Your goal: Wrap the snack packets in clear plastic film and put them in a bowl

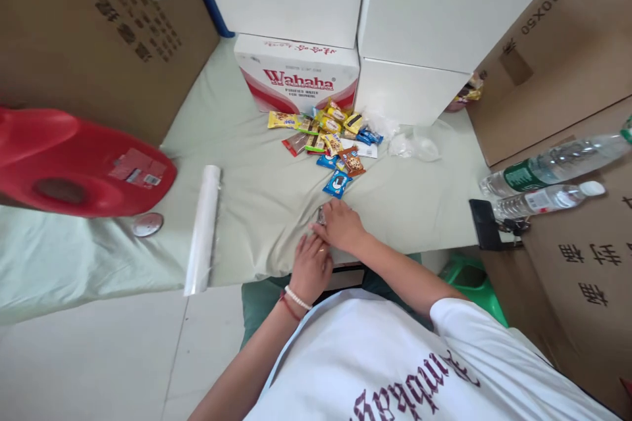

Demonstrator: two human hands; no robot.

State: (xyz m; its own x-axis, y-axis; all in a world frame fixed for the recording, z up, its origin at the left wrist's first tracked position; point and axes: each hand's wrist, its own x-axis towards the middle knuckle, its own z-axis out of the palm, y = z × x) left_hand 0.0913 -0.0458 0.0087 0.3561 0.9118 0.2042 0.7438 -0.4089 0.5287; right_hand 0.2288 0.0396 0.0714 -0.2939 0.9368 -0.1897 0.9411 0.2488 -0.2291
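1. Clock read from the hands; 12 pointed away from the wearer.
2. Right hand sat at the near edge of a pale green cloth-covered table. Thumb and fingers were closed around a small, shiny, dark-and-clear plastic packet, mostly hidden by the hand.
3. Left hand was at the right one's 7 o'clock, fingers bent, tips beside the right thumb; couldn't tell if they gripped anything. Its wrist wore a white beaded bracelet.
4. At 12, nearest the hands: a square blue plastic snack packet. Behind it lay a loose pile of yellow, brown, green and blue snack packets.
5. Between 11 and 12, behind the pile: a white-and-red cardboard "Wahaha" box.
6. At 9: a long, whitish plastic film roll.
7. Between 9 and 10, farther: a big red plastic jug on its side.
8. Between 1 and 2: crumpled clear plastic.
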